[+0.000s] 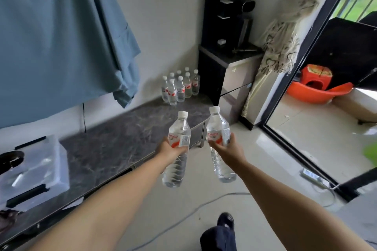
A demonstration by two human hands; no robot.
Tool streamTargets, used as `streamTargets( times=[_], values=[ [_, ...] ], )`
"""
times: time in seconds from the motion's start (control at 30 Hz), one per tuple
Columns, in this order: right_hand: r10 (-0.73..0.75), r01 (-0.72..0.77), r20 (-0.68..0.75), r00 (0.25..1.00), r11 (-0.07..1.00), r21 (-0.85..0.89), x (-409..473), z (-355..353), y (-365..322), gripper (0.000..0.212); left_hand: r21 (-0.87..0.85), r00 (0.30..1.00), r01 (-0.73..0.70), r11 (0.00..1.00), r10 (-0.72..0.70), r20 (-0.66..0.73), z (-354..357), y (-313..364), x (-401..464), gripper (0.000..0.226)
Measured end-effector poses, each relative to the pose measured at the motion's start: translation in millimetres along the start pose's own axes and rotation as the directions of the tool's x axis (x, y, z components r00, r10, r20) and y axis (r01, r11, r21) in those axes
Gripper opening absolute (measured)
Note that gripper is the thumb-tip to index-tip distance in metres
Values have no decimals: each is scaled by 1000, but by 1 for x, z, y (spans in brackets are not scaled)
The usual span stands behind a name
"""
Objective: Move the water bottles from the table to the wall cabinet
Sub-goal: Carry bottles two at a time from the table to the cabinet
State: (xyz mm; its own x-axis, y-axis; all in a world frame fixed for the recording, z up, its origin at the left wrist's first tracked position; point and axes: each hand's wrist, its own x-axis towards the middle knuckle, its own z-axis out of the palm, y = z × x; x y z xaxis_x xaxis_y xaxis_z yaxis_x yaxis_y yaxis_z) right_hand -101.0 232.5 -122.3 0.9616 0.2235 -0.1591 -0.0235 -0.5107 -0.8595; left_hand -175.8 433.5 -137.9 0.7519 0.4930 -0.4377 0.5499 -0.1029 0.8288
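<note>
Left hand (170, 152): wrapped round the labelled middle of a clear water bottle (177, 149), white cap up, body tilted slightly, held over the front edge of the desk (114, 149).
Right hand (226, 150): wrapped round the label band of a second water bottle (220, 144), cap up, held just right of the first, beyond the desk edge, above the floor (234, 206). The two bottles near each other, not touching.
Cluster of water bottles (180, 86): upright at the far end of the desk, against the wall, well apart from both hands; about nine white caps countable, exact number uncertain.
Clear plastic box (34, 169): on the near left part of the desk, black clips on its lid.
Blue cloth (61, 36): hanging above the desk, left of the cluster.
Black water dispenser (226, 47): standing at the far end of the desk, right of the cluster.
Patterned curtain (279, 47): right of the dispenser, beside a black door frame (295, 71).
Cable (183, 218): across the floor, right of the desk.
Dark shoe (225, 220): on the floor below the right arm.
</note>
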Motion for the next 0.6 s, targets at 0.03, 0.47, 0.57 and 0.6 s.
streamTargets(
  times=[0.03,0.47,0.57,0.6],
  values=[
    [2,-2,9,1000,1000,-2,19,-4,2,49,0,1000,9,1000,-9,-2,9,6,14,59],
    [29,-22,123,992,998,-57,272,-75,-3,55,-104,990,126,986,-133,-56,118,129,189,57],
    [61,-50,155,986,996,-73,313,-65,-4,54,-142,984,160,977,-169,-52,126,142,225,55],
    [71,-58,163,984,995,-83,327,-59,-3,54,-154,983,169,974,-177,-40,129,144,238,54]
  ],
)
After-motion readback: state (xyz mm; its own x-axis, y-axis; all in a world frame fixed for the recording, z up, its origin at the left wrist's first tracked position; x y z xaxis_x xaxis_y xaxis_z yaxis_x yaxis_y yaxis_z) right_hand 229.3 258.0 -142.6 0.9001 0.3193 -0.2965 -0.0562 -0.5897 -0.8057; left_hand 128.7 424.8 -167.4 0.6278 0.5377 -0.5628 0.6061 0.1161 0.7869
